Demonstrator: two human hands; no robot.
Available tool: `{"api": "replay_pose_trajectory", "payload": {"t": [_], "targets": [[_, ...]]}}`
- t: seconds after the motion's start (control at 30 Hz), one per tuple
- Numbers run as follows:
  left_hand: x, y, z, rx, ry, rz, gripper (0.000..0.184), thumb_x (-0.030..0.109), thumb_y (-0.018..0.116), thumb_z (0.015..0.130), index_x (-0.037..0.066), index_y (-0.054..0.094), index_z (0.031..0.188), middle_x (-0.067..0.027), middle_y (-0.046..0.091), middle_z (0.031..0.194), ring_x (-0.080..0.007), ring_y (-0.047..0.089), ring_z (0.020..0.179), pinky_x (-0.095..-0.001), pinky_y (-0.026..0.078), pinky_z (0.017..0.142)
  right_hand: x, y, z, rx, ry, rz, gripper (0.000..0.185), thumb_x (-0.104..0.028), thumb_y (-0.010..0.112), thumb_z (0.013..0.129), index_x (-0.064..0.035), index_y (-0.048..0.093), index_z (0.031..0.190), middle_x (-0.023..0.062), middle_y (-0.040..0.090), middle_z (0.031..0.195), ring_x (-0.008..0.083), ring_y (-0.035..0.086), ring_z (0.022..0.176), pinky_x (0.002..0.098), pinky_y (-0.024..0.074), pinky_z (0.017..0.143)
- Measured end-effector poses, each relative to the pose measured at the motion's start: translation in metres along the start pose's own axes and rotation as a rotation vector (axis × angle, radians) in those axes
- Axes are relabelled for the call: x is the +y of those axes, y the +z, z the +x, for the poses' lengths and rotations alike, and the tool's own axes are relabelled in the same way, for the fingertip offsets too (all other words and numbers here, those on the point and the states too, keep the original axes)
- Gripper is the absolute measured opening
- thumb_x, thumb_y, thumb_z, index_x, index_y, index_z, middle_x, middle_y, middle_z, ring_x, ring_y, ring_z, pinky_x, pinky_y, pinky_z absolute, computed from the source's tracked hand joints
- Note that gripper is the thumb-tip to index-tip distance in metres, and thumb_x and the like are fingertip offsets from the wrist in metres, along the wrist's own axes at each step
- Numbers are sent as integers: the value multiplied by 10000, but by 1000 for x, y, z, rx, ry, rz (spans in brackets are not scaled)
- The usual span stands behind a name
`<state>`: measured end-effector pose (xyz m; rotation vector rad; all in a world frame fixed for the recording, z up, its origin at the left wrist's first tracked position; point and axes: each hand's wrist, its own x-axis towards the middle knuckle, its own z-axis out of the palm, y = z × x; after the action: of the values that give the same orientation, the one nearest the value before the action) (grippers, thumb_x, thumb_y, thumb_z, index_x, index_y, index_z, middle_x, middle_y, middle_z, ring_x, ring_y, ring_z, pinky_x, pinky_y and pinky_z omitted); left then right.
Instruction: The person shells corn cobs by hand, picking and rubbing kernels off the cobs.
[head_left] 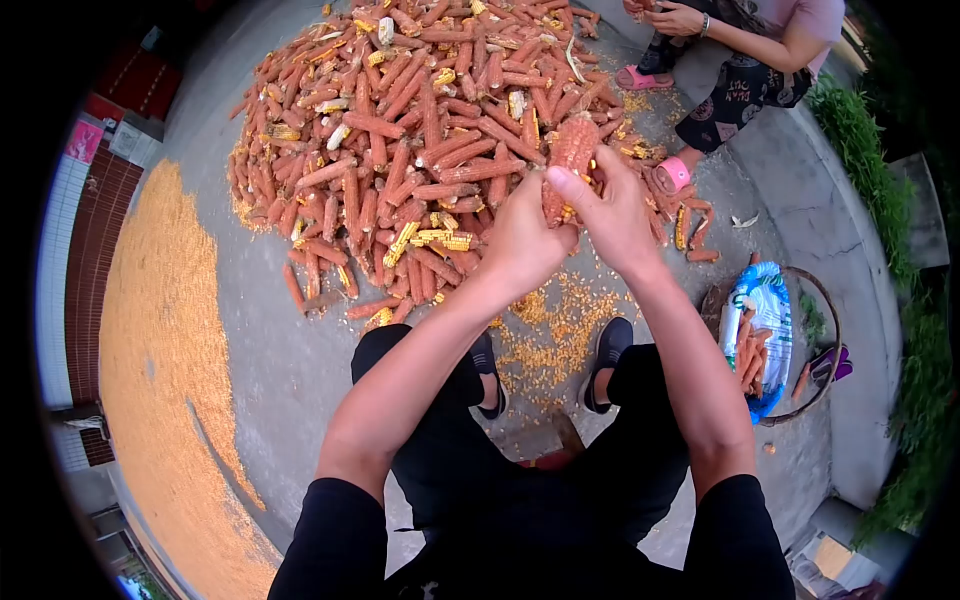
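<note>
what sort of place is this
Probably an outdoor yard, perhaps at a farmhouse: a big heap of corn cobs lies on the ground, loose yellow kernels are spread broadly at the picture's left, and green plants grow along the right.

Floor (275,380): grey, looks like concrete. Big pile of cobs (420,150) sits right on it, mostly reddish and bare, a few with yellow rows on, some pale. Pile = reference.
Left of pile: wide, thick spread of kernels (160,370), grey strip of floor between the two.
Near side of pile: thinner scatter of kernels (545,340), running down between two dark shoes (607,350), both on the floor.
Right edge of pile: a few stray cobs (702,256), a scrap of husk (744,222) just beyond, pink sandals (676,175) near.
Further right of pile, near side: round basket (836,345), blue-and-white liner.
</note>
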<state>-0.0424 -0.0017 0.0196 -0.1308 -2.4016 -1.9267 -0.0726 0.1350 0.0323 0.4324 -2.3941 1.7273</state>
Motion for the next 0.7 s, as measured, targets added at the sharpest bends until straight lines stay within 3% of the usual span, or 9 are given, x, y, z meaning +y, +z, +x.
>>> {"api": "replay_pose_trajectory", "payload": {"t": [0.07, 0.13, 0.27, 0.37, 0.4, 0.5, 0.53, 0.6, 0.7], "targets": [[3, 4, -4, 37, 129, 135, 414, 17, 695, 759, -59, 543, 1136, -224, 678, 1016, -349, 696, 925, -421, 551, 766, -12, 4, 1, 14, -44, -117, 542, -445, 737, 877, 51, 549, 990, 240, 645, 824, 393, 640, 774, 473, 489, 728], [11, 7, -7, 98, 231, 211, 431, 67, 697, 796, -58, 515, 1166, -291, 669, 1022, -444, 680, 972, -496, 535, 791, -4, 5, 3, 55, -69, -97, 508, -424, 728, 892, 45, 541, 959, 251, 638, 824, 397, 638, 763, 469, 485, 709], [25, 8, -11, 28, 26, 331, 365, 68, 653, 826, -63, 518, 1139, -366, 636, 956, -539, 624, 943, -566, 496, 816, 0, 0, 1, 124, -122, -108, 405, -327, 653, 967, 44, 523, 870, 257, 609, 765, 395, 619, 702, 455, 472, 647], [12, 18, -9, 100, 184, 267, 313, 41, 619, 822, -81, 529, 1096, -359, 641, 897, -540, 633, 902, -550, 507, 803, 3, 1, 4, 152, -160, -51, 367, -295, 582, 1016, 30, 536, 852, 221, 586, 711, 361, 577, 633, 447, 444, 601], [11, 21, 2, 169, 483, 199, 180, 19, 590, 832, -46, 543, 993, -252, 644, 752, -413, 653, 644, -475, 514, 588, 3, 0, 4, 157, -158, 6, 364, -295, 568, 1025, 24, 541, 853, 209, 579, 702, 337, 563, 619, 439, 439, 594], [22, -1, -1, -488, -440, -777, 100, 2, 588, 866, 20, 524, 939, -72, 550, 651, -160, 514, 491, -311, 375, 429, 12, -8, 7, 120, -141, 120, 343, -263, 487, 1069, -1, 554, 857, 99, 543, 689, 172, 484, 626, 361, 422, 590], [38, 1, -7, -450, -423, -815, 107, -21, 560, 886, 62, 493, 889, 1, 443, 596, -53, 375, 445, -224, 222, 396, 9, -8, 6, 120, -137, 188, 340, -253, 478, 1073, -3, 553, 855, 74, 533, 693, 146, 463, 637, 345, 416, 591], [36, 4, -5, -460, -411, -927, 96, -14, 563, 891, 51, 493, 903, -1, 443, 596, -62, 378, 447, -233, 239, 398, 8, -9, 7, 100, -130, 282, 338, -241, 451, 1084, -20, 554, 850, 1, 520, 729, 90, 434, 656, 308, 402, 593], [26, 2, 0, -489, -380, -1013, 91, -6, 582, 892, 38, 507, 917, 8, 449, 623, -53, 363, 452, -230, 244, 411, 17, -6, 8, 68, -53, 502, 339, -250, 449, 1081, -34, 559, 843, -15, 512, 740, 76, 429, 665, 289, 394, 599]]}}
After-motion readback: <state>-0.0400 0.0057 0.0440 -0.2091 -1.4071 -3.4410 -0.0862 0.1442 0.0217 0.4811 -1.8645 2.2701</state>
